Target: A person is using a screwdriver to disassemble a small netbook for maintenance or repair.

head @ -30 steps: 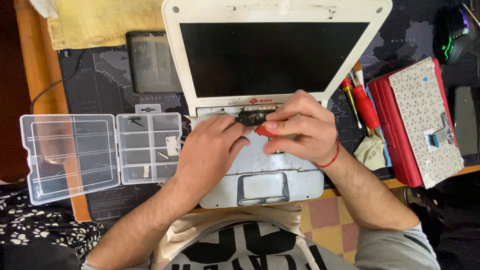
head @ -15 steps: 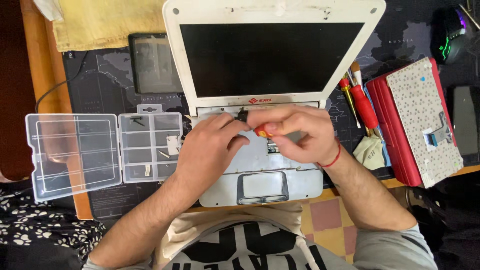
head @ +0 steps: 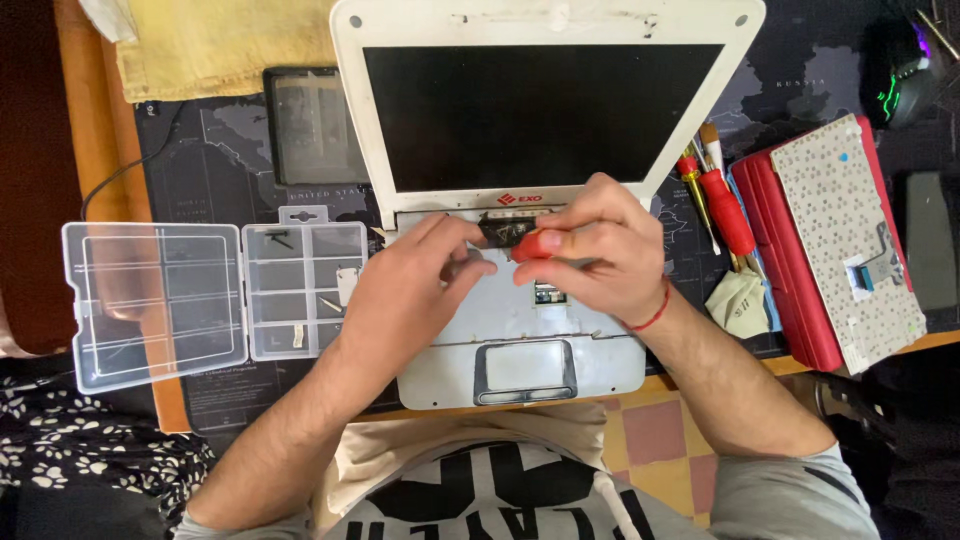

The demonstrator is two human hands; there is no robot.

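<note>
A small white laptop [head: 520, 372] lies open before me, its keyboard taken out and the bare metal deck exposed. My right hand [head: 598, 250] grips a red-handled screwdriver [head: 536, 243], held over the deck just below the dark screen [head: 540, 115]. My left hand [head: 415, 285] rests on the left side of the deck, fingers curled towards the screwdriver tip; whether it pinches anything is hidden. The removed keyboard [head: 848, 240] lies face down on a red case [head: 780, 250] at the right.
A clear plastic parts box [head: 205, 295] with small screws stands open at the left. More red-handled screwdrivers [head: 725, 205] and a cloth [head: 740, 302] lie right of the laptop. A dark tablet-like panel [head: 310, 125], a yellow cloth [head: 230, 45] and a mouse [head: 898, 70] sit farther back.
Both hands stay over the laptop deck. My right hand has shifted the screwdriver slightly, and the left fingers have closed in on its tip.
</note>
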